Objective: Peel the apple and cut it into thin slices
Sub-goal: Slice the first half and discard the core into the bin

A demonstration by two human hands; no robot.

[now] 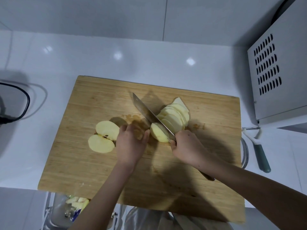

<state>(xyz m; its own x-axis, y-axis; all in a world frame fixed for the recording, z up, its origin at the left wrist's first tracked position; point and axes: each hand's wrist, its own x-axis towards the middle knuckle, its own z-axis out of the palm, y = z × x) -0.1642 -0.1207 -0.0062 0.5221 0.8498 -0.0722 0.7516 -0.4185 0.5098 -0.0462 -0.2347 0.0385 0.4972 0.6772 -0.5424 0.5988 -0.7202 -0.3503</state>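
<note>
Left forearm (99, 188) and right forearm (257, 185) enter from the near edge of the frame and reach over the board (83, 163), which lies on a white counter (83, 63).

Head view, task items:
- The right hand (186, 146) is near the middle of the board. Its fingers are wrapped tight round the handle of the knife (149, 113); the handle end shows below the wrist.
- The blade runs diagonally toward the far edge, its heel against the piece (159, 134), a peeled apple chunk still uncut.
- The slices (176, 117) lean in an overlapping row just right of the blade, toward the far right part of the board.
- The left hand (131, 143) sits just left of the piece. Its fingers are together and loosely bent downward, tips hidden, and clasp nothing. The thumb tip touches the left side of the piece.
- The half (103, 136) lies cut face up, seeds visible, left of the left hand and touching it.

Head view, other items:
- A peeler (259, 146) lies on the counter beyond the right edge of the board.
- A vented metal box (274, 72) stands past the far right corner.
- A black cable (20, 100) loops on the counter well left of the board.
- Scraps (76, 203) of apple lie in a container below the near left corner.
</note>
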